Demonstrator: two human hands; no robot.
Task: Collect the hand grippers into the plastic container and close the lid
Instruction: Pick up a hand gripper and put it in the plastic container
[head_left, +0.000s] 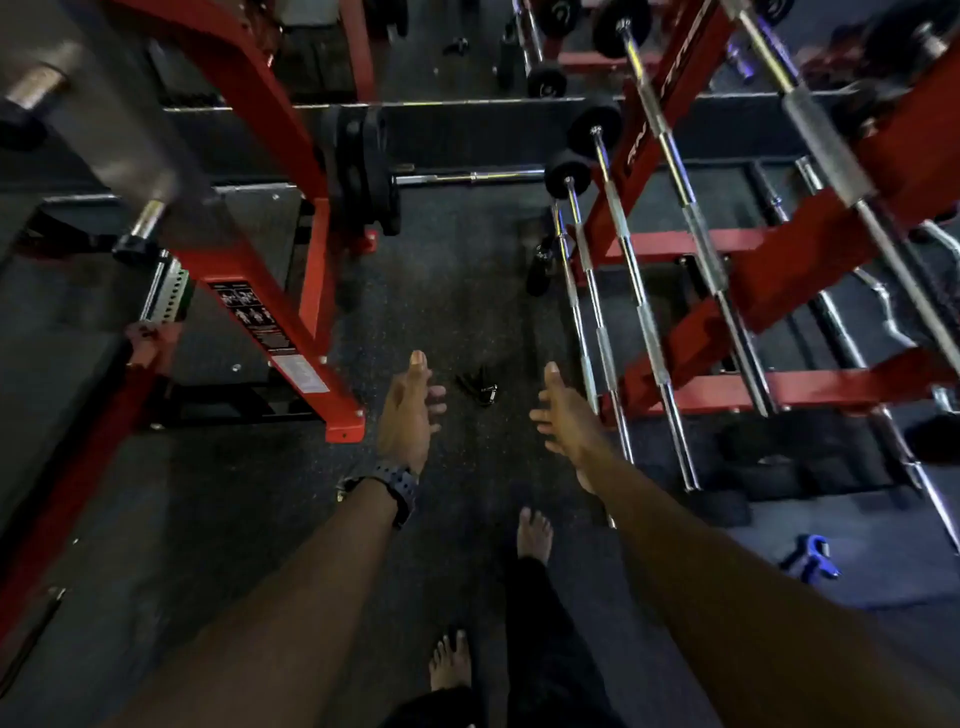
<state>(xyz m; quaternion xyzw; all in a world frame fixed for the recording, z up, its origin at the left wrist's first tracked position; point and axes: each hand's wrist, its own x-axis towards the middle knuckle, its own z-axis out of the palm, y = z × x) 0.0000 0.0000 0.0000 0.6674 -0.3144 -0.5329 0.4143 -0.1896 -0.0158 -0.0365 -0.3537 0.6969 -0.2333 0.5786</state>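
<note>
Hand gripper (478, 387): black, angular, lying on speckled rubber floor (457, 291) between your hands. Your left hand (408, 415) and right hand (563, 410) reach out, fingers straight and relaxed, holding nothing. Right: chrome knurled barbells (644, 322) on red steel rack (779, 291).

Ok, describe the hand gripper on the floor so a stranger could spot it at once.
Find the red machine frame at left and the red barbell rack at right. On the dark floor between them, between the outstretched left hand and right hand, lies the hand gripper: small, black, alone.
</note>
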